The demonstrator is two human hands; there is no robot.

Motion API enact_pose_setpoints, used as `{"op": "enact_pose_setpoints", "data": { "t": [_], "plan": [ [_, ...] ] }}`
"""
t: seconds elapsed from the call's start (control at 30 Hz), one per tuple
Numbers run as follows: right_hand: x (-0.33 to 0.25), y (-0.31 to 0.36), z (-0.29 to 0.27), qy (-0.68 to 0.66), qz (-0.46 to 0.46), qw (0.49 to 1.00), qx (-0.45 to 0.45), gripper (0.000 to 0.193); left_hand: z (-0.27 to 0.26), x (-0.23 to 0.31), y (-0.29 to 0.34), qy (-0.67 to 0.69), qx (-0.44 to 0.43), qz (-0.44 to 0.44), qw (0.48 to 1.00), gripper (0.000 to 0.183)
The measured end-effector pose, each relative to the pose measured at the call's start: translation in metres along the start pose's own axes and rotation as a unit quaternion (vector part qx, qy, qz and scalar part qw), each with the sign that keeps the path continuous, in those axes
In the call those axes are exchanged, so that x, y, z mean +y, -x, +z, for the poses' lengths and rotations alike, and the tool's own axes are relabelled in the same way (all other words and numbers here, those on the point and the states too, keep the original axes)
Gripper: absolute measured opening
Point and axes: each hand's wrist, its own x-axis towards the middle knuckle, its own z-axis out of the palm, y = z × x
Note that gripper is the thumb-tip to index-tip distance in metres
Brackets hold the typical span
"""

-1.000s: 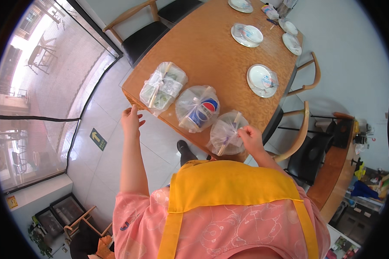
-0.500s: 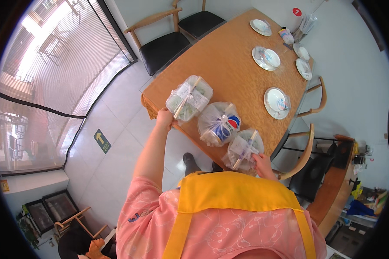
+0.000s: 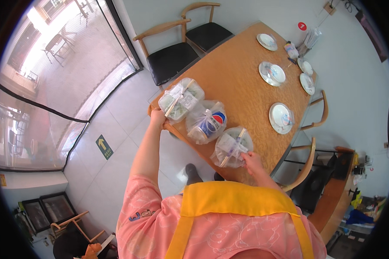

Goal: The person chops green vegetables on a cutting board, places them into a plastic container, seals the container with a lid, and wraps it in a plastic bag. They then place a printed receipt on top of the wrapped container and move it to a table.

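Three clear plastic bags of takeaway stand in a touching row along the near edge of the wooden table (image 3: 246, 112). At the left end is a bagged rectangular food box (image 3: 186, 105) with green contents, a white label and chopsticks across it. The bag in the middle has a blue drink can (image 3: 208, 126) lying on its container. On the right, a bagged round container (image 3: 234, 147) carries chopsticks under the knot. My left hand (image 3: 158, 118) is closed at the food box's near left corner, its fingertips partly hidden. My right hand (image 3: 251, 162) grips the round container's right side.
White bowls on plates (image 3: 281, 118) are set further along the table. Black-seated chairs (image 3: 171, 60) line the far left side, and a wooden chair (image 3: 304, 170) stands close on my right. A mesh curtain (image 3: 65, 82) hangs at the left above the tiled floor (image 3: 129, 153).
All three bags have slid together to the left over the table, both hands moving with them. My view has shifted slightly, so the table appears lower and further right.
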Motion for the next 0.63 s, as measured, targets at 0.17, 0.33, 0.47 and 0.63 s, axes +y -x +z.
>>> {"op": "enact_pose_setpoints", "data": {
  "t": [0.17,0.33,0.47,0.63],
  "plan": [
    [0.001,-0.018,0.022,-0.047,-0.024,0.998,-0.027,0.014,-0.005,-0.005,-0.026,-0.01,-0.01,0.029,0.999,0.027],
    [-0.008,-0.028,0.033,-0.024,-0.026,0.998,-0.058,0.016,-0.013,0.001,-0.043,-0.098,-0.007,-0.004,0.995,0.023],
    [-0.01,-0.022,0.036,-0.069,-0.022,0.993,-0.093,0.02,-0.021,-0.004,-0.041,-0.082,0.04,-0.046,0.995,0.025],
    [0.002,-0.035,0.011,0.038,-0.131,0.986,-0.098,0.052,-0.066,0.017,-0.06,-0.232,0.337,0.116,0.905,0.043]
  ]
}}
